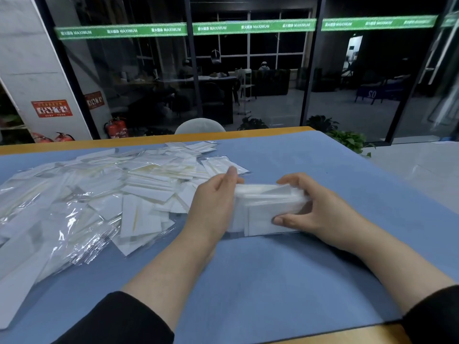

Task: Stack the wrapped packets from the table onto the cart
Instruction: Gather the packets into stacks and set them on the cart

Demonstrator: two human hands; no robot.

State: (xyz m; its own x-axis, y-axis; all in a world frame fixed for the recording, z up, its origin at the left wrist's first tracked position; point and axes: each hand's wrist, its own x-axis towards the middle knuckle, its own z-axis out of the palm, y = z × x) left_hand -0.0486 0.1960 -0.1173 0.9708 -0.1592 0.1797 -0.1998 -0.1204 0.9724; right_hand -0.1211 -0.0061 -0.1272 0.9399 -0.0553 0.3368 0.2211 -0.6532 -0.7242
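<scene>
- A blue mat (248, 281) covers the wooden table (335, 335) in front of me, its bare edge showing at my near right and along the far side.
- My black sleeves (119, 321) frame the bottom of the view, forearms bare above them.
- My left hand (213, 202) and right hand (315, 207) hold a bundle of wrapped packets (268, 209) between them, standing on edge on the mat; the left palm presses one end with its thumb on top, while the right curls fingers over the top and its thumb against the front face.
- To my left, a loose heap of packets (94, 192) in clear film sprawls across the mat, just beside the bundle.
- Beyond the table: a pale chair back (200, 125), potted plants (347, 137), red fire extinguishers (116, 127).
- A red notice (52, 108) hangs on the pillar, its print too small to read.
- A green band (248, 27) on the dark glass wall repeats "MAXIMUM".
</scene>
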